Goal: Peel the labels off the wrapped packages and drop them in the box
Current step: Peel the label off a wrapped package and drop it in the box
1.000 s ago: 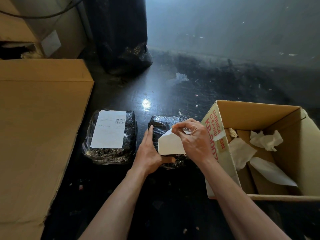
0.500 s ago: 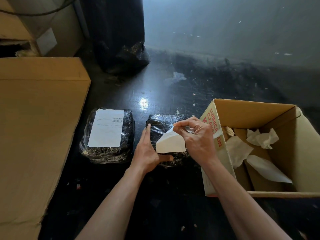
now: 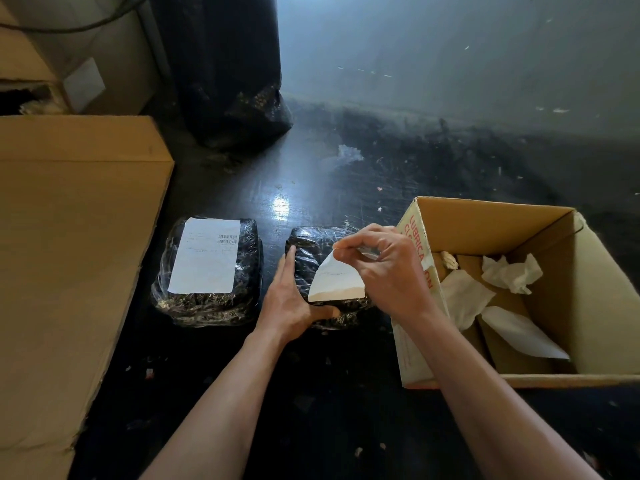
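Two black packages wrapped in clear film lie on the dark floor. The left package (image 3: 207,271) carries a flat white label (image 3: 205,255) with a barcode. My left hand (image 3: 291,299) presses on the right package (image 3: 311,251), thumb along its near edge. My right hand (image 3: 381,268) pinches the top corner of that package's white label (image 3: 336,282), which is peeled up and folded over, its lower edge still against the wrap. The open cardboard box (image 3: 588,306) stands just right of my right hand and holds several loose and crumpled white labels (image 3: 512,271).
A large flat cardboard sheet (image 3: 69,254) covers the floor on the left. A black bag (image 3: 225,71) stands at the back, with more cardboard boxes (image 3: 86,64) at the far left. Small scraps dot the floor.
My right hand has lifted the label's corner higher and toward the box, so more of the label has come off the wrap. My left hand stays on the package.
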`<action>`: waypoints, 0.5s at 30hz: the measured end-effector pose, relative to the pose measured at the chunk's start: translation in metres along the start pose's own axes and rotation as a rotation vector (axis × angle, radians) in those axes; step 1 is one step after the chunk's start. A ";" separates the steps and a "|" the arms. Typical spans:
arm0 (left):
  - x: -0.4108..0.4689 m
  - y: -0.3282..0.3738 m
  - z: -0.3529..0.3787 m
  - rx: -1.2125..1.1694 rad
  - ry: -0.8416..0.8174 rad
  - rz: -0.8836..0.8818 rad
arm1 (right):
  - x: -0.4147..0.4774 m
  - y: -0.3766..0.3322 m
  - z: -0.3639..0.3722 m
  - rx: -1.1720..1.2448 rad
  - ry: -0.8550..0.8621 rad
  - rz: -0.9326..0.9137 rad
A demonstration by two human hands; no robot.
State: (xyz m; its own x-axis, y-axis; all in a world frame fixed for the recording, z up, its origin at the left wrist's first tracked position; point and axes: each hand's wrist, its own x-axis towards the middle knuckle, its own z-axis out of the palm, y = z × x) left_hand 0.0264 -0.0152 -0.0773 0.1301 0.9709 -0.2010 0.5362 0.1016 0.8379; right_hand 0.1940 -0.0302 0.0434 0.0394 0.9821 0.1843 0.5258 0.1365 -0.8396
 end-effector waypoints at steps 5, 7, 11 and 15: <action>0.000 0.000 -0.002 0.011 -0.007 0.011 | -0.008 0.001 -0.001 0.080 0.004 0.023; 0.000 0.001 -0.003 0.021 -0.013 0.020 | -0.010 0.001 -0.004 0.070 0.013 0.012; -0.001 0.001 -0.004 0.019 -0.022 0.030 | -0.015 -0.003 -0.006 0.100 0.002 0.058; 0.000 -0.003 -0.002 -0.010 -0.002 0.041 | -0.002 -0.041 -0.039 0.263 0.089 0.023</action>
State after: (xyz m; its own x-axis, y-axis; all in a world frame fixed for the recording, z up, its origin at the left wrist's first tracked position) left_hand 0.0232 -0.0152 -0.0785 0.1534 0.9739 -0.1672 0.5222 0.0638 0.8504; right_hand 0.2049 -0.0424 0.0976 0.1294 0.9716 0.1982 0.2858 0.1549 -0.9457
